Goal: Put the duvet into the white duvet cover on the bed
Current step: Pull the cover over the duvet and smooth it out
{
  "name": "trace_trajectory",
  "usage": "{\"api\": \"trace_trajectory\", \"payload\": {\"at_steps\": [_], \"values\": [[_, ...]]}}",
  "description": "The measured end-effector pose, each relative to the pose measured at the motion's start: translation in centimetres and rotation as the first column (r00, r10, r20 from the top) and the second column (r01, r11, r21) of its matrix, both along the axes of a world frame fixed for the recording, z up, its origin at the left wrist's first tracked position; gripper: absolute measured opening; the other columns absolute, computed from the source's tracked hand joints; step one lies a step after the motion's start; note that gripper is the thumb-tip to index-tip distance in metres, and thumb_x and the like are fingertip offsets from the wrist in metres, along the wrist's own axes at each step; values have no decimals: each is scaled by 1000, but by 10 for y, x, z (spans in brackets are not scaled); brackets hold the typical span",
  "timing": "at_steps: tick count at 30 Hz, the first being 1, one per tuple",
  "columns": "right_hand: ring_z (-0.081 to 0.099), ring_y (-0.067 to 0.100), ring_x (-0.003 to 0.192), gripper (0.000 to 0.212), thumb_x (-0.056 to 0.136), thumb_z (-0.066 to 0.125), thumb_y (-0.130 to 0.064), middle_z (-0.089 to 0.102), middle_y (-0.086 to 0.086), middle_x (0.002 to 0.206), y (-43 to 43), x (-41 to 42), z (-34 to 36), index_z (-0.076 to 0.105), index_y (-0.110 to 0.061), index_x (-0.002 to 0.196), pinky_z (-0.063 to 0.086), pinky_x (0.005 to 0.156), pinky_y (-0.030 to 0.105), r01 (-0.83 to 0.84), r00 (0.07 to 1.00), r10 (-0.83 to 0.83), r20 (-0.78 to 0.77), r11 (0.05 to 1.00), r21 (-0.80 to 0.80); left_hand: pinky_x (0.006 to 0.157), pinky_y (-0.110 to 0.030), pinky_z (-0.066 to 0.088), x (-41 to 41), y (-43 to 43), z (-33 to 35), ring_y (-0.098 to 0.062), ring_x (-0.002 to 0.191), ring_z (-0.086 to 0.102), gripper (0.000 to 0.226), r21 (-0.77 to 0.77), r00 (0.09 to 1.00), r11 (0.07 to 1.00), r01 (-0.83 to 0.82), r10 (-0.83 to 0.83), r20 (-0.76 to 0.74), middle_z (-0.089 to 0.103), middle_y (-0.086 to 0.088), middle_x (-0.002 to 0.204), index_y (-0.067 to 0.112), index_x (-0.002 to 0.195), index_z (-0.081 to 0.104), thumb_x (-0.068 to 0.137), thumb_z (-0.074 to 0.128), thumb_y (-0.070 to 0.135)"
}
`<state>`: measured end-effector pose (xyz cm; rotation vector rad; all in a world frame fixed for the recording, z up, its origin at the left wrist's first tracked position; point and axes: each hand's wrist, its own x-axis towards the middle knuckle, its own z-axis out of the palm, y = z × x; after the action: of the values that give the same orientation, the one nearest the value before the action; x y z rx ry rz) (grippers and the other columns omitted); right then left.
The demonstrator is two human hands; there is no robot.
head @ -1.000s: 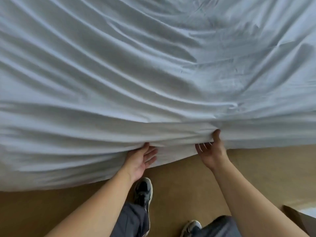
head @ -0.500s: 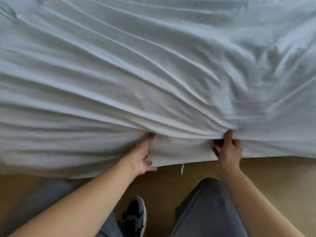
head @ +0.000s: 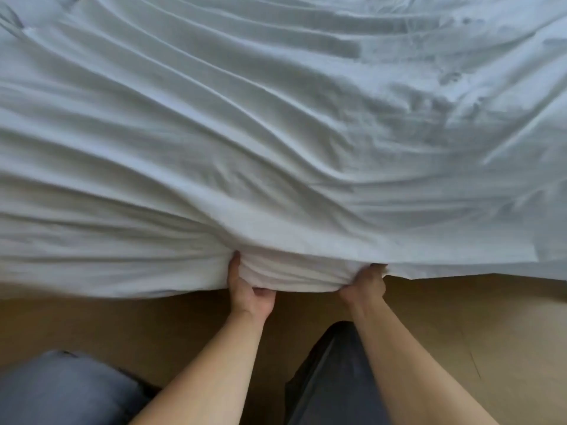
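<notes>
Left grip (head: pixel 250 294) and right grip (head: pixel 363 282) clutch the white duvet cover (head: pixel 276 154) at its bunched near hem; soft, light, floppy, it probably handles best gathered there

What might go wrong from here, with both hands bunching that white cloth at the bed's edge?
1. The left hand and right hand grip only a short bunch of the duvet cover at its near edge; a hard tug may drag it unevenly, or onto the floor.
2. Long folds run toward the hands, so anything inside, hidden here, might clump.
</notes>
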<state>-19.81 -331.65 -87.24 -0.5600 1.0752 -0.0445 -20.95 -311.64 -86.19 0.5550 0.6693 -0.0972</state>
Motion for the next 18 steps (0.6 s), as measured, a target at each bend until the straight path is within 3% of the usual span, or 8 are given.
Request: {"api": "trace_trajectory", "payload": {"at_steps": [2,4,6,9,11,15,16,18], "values": [[64,33,111,48,99,50,-58,65,1,115,3,-13,-1,53,-22,131,50,102,54,68,997,-67,-28,997,29,102,-57,49,-11,-3,-6,-36,118,64,60,42,1000,999,-18,18,3,70,-10,127,26,130,66,80,78,57],[66,34,109,51,93,57,-62,68,4,116,4,-27,-4,54,-24,127,50,100,59,85,996,-87,13,989,120,98,-55,53,-20,-6,-8,-34,115,66,67,73,999,997,-31,33,-31,72,-7,123,29,130,66,75,79,65],[65,36,114,70,83,64,-72,70,8,123,0,-34,-5,59,-23,133,49,102,59,-39,970,-27,240,963,266,94,-55,55,-23,-9,-8,-33,113,68,69,73,1000,997,-19,19,-7,72,-6,123,32,131,65,75,74,71],[57,40,128,91,64,82,-72,63,11,136,-10,-35,5,61,-22,137,43,110,55,-195,824,-88,560,883,426,99,-58,51,-27,-12,-4,-33,116,67,65,56,998,998,5,-8,66,70,-6,127,33,134,63,80,71,69],[58,38,127,82,72,84,-61,62,11,138,-14,-34,14,60,-19,139,48,105,53,-212,809,-63,584,896,391,99,-56,51,-28,-12,0,-32,116,67,64,68,998,998,-5,1,60,70,-6,127,32,134,64,80,73,65],[71,33,105,53,87,78,-35,72,11,122,-15,-38,9,63,-15,134,61,73,48,-179,892,64,447,960,218,84,-49,59,-38,-9,0,-31,112,68,59,86,1000,996,-20,21,-5,74,-6,120,30,130,64,82,72,63],[72,34,103,52,86,79,-35,72,12,119,-17,-39,7,64,-15,131,61,71,49,-165,904,65,424,965,204,84,-49,59,-41,-7,-2,-31,111,69,55,79,1000,997,-21,23,-21,74,-6,119,29,130,65,85,70,61],[70,37,107,60,81,83,-41,71,13,122,-21,-40,4,63,-15,131,59,81,56,-157,903,51,427,963,218,96,-54,54,-45,0,-5,-33,112,69,47,11,999,999,-30,30,-11,72,-10,123,25,129,66,91,68,52]]}}
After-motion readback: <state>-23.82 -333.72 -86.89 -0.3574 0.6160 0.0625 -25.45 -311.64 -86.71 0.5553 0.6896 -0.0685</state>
